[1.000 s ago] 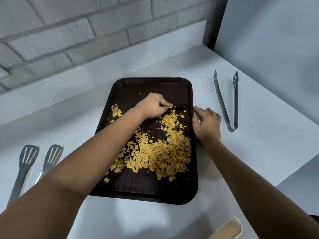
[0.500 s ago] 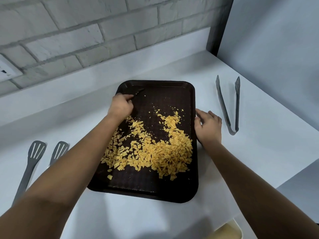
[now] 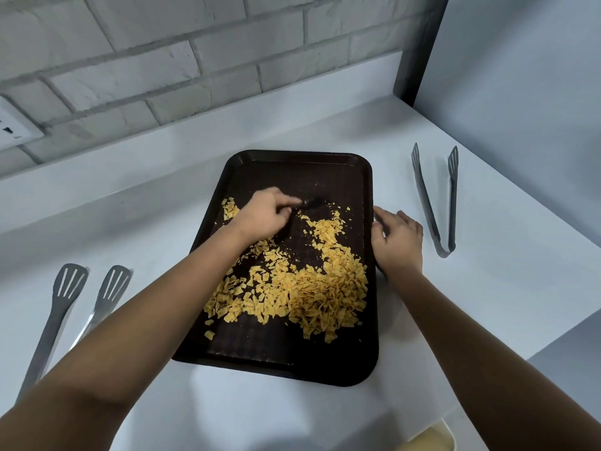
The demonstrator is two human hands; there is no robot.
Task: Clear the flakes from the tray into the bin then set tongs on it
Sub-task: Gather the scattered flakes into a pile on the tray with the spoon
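A dark brown tray [image 3: 292, 170] lies on the white counter with a heap of yellow flakes [image 3: 312, 288] spread over its near and right half. My left hand [image 3: 263, 213] hovers over the tray's middle and grips a small dark tool [image 3: 310, 203], blurred, whose tip points right over the flakes. My right hand [image 3: 396, 239] rests against the tray's right rim, fingers curled at the edge. Grey tongs [image 3: 435, 196] lie on the counter right of the tray. A second pair of grey tongs [image 3: 61, 304] lies at the left.
The bin [image 3: 432, 441] shows only as a cream corner at the bottom edge, below the counter's near right. A brick wall with a socket [image 3: 13, 125] runs behind. A grey panel [image 3: 520, 92] stands on the right.
My left hand swept from the tray's middle to its far left and has come back to the middle. The flakes have been pushed nearer and rightwards. The right hand stayed at the rim.
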